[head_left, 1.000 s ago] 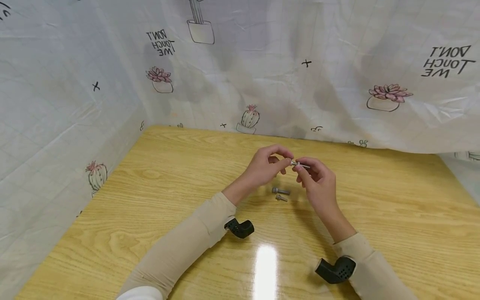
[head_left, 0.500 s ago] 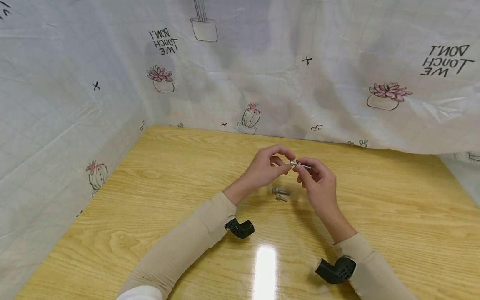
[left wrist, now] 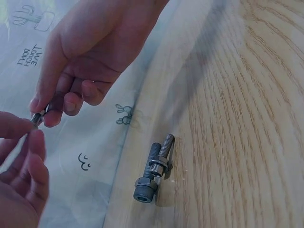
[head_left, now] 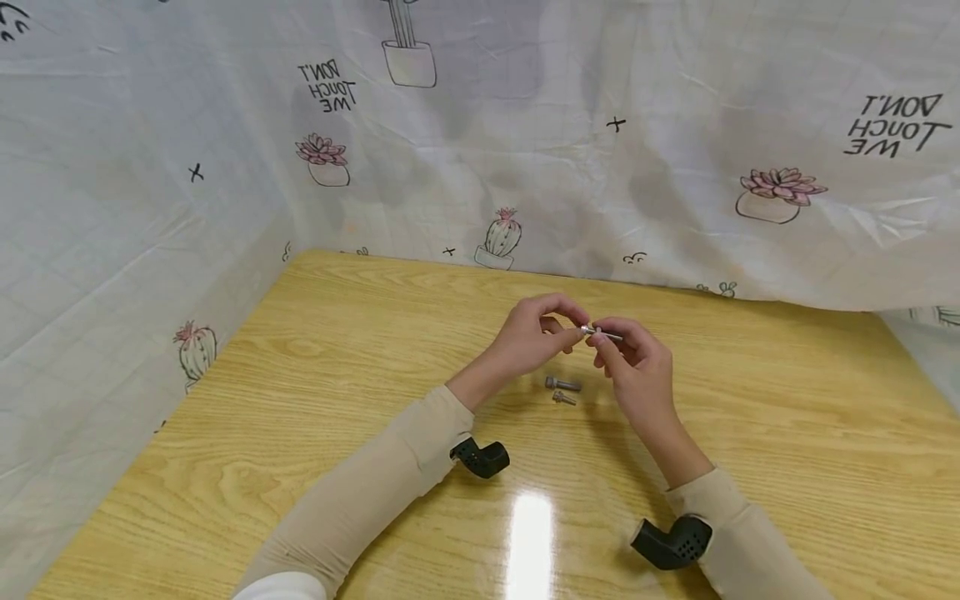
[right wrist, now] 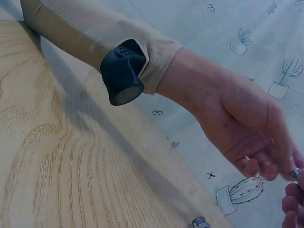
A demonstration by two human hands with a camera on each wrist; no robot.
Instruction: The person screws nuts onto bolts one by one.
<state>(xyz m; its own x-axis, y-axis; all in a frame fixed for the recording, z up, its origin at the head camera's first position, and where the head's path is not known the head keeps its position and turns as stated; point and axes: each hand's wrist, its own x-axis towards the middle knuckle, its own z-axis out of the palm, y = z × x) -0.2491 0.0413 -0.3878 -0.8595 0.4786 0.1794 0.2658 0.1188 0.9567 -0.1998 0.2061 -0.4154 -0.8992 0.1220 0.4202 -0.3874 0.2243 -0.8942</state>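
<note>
In the head view, my left hand [head_left: 534, 335] pinches the head end of a silver bolt [head_left: 615, 337] between thumb and fingertips. My right hand [head_left: 637, 362] holds the nut [head_left: 597, 332] on its shank with thumb and index finger, and the threaded end sticks out to the right. In the left wrist view, the threads show between both sets of fingertips, while the fingers partly hide the head and nut. Below the hands, a larger dark bolt [left wrist: 146, 187] and a smaller bolt [left wrist: 164, 154], each with a nut on it, lie side by side on the table.
The wood-grain table [head_left: 360, 333] has a bright light reflection near its front. A white sheet printed with cactus drawings [head_left: 502, 237] hangs along the back and left edges. Black camera mounts [head_left: 480, 457] sit on both beige sleeves.
My left thumb and fingertips shift slightly at the bolt head, uncovering more of it than one second ago. My right hand stays almost still, and the two bolts on the table have not moved.
</note>
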